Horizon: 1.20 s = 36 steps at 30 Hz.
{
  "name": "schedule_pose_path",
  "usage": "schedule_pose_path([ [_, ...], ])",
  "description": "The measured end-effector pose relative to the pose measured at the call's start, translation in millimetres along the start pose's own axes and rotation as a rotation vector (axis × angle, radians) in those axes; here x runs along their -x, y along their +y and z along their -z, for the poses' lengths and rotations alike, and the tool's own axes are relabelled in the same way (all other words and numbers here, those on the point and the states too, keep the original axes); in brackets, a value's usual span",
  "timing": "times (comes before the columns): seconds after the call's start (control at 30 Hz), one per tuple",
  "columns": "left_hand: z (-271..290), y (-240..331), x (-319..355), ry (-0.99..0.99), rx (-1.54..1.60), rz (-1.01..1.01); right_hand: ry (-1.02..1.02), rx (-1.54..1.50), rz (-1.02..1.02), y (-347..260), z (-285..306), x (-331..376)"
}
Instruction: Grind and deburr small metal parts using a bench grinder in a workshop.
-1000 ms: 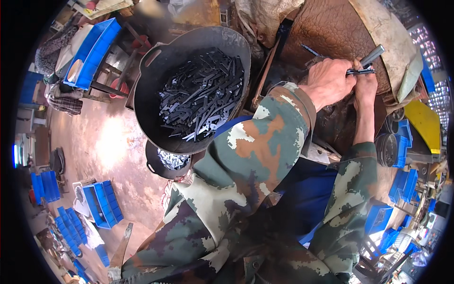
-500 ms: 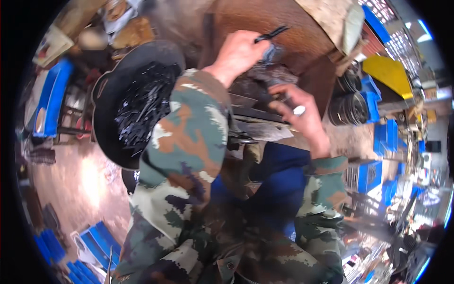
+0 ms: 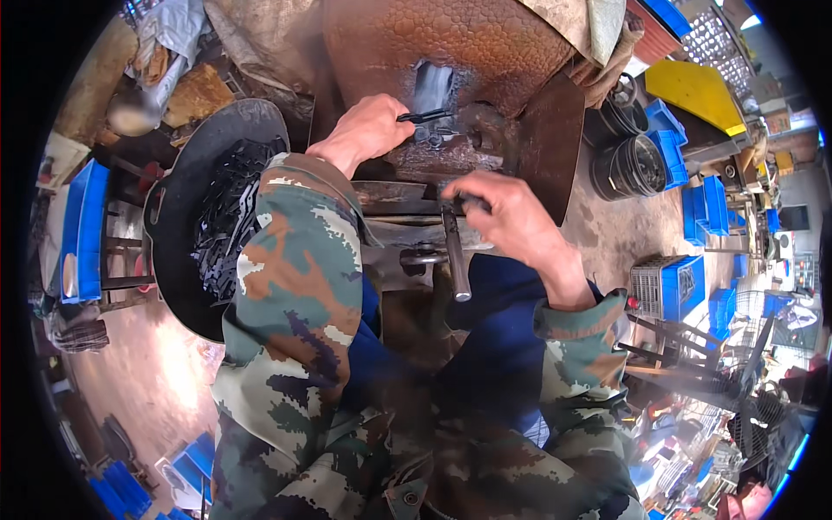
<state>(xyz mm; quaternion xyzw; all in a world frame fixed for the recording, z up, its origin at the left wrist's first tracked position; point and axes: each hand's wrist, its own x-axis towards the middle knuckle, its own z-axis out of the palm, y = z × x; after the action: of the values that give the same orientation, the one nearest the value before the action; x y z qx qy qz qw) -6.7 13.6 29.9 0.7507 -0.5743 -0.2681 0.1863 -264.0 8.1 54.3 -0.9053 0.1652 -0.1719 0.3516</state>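
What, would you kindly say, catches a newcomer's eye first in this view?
Probably the large dark basin at the left, holding thin dark pieces, and the bright yellow panel at upper right. In the middle, the left hand holds a slim black part near a pale patch, while the right hand curls at the upper end of a metal bar.

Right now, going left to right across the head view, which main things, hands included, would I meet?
Long blue plastic bin, round black pan of dark metal strips, person's left hand, slim black metal piece it holds, right hand, round black bucket, yellow flat panel.
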Motion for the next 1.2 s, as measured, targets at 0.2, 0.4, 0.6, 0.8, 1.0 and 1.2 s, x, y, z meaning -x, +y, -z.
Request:
schedule_pose_path([
  [0.2,-3.4,-20.3,-15.0,-0.195,0.186,0.025,0.238,-0.293,-0.555,-6.6,13.0,-28.8],
  [0.4,-11.3,-9.0,-25.6,0.102,0.29,-0.182,0.404,-0.469,-0.535,17.7,20.0,-44.3],
  [0.6,14.5,37.4,22.9,-0.033,0.997,-0.153,0.626,-0.98,-0.437,4.5,9.2,-62.2],
  [0.8,5.4,52.3,26.8,-0.098,1.064,-0.156,0.685,-1.002,-0.417,-8.7,12.8,-68.8],
  [1.0,7.7,32.1,11.0,-0.036,0.991,-0.147,0.706,-0.844,-0.478,-1.2,14.3,-62.2],
  [1.2,-0.7,-12.2,-13.4,-0.018,0.96,0.007,0.705,-0.86,-0.458,0.0,13.5,-54.6],
])
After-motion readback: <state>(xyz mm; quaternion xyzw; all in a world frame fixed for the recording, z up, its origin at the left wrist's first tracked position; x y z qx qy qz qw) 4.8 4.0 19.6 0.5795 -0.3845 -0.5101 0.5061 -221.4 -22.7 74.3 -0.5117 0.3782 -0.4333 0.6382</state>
